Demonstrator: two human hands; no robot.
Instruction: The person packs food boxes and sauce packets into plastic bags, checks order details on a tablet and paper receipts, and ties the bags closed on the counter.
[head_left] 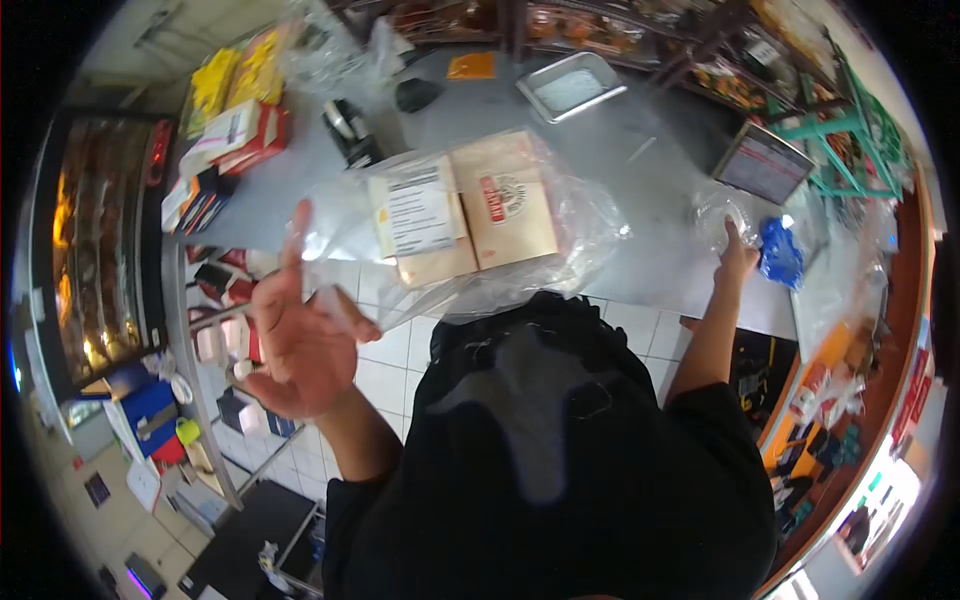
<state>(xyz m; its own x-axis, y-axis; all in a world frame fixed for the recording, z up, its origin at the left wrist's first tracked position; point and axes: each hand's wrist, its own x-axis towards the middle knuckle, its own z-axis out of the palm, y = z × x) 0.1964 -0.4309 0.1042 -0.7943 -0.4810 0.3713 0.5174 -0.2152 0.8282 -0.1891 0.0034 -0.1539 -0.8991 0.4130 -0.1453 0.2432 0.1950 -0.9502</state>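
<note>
- Closest to us, the black shirt (610,450) fills the foreground, just this side of the brown package (515,245), its front close to the bench (640,262).
- There's the star item: the brown package lies flat inside a loose clear bag (590,225), white label (418,215) on its left part, red logo (495,200) on its right. That film spills beyond the bench's near edge!
- Left of the package, the left hand (305,335) is up, palm showing, its grip apart with the index finger stretched out; whether it touches the film, I cannot tell.
- Well right of the package, the right hand (738,258) reaches a clear round item (716,212). Clamped or merely touching? The view won't say. A crumpled blue bundle (781,252) sits just beside it.
- Here's the danger: that overhanging film could snag on the shirt or the left hand, and a tug might drag the package over the edge.
- Slack plastic all round the package could also bunch or crease if pulled from one side only.
- Over on the right, a loose grip could let the round item slip, or the knuckles could nudge the blue bundle.
- Beyond the package, a metal tray (590,106) sits safely apart.
</note>
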